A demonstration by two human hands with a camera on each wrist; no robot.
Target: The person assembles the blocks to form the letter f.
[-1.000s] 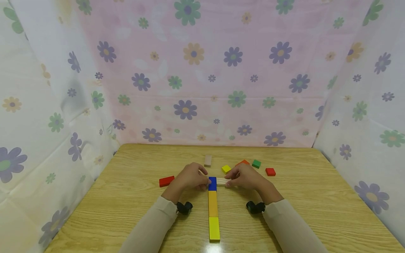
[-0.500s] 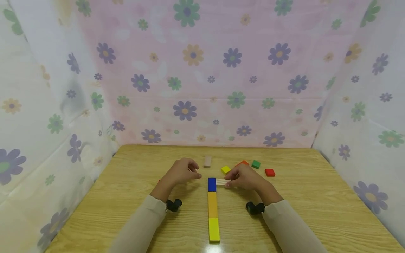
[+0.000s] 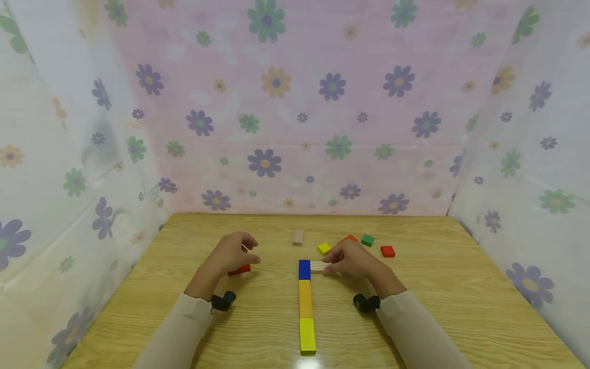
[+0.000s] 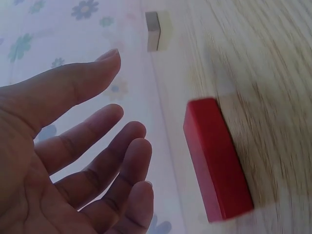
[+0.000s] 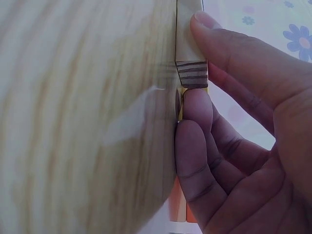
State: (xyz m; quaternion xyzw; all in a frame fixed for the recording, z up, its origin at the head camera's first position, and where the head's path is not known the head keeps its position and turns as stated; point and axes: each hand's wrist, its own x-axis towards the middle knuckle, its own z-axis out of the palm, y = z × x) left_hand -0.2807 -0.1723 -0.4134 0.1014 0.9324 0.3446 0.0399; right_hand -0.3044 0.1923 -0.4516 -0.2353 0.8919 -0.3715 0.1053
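My left hand hovers with spread fingers over a red block on the left, which it partly hides. In the left wrist view the fingers are apart from this red block. My right hand pinches a plain striped-grain wooden block, lying crosswise against the right side of a blue block. The right wrist view shows thumb and fingers on the wooden block, low at the tabletop. From the blue block, an orange-yellow block and a yellow block continue in line toward the front.
A tan block lies farther back. Behind the right hand are a small yellow block, a partly hidden orange block, a green block and a small red block. Flowered cloth encloses the wooden table.
My left hand has left the blue block and moved left until it is over the red block. The right hand stays on the plain wooden block. The head view has shifted slightly.
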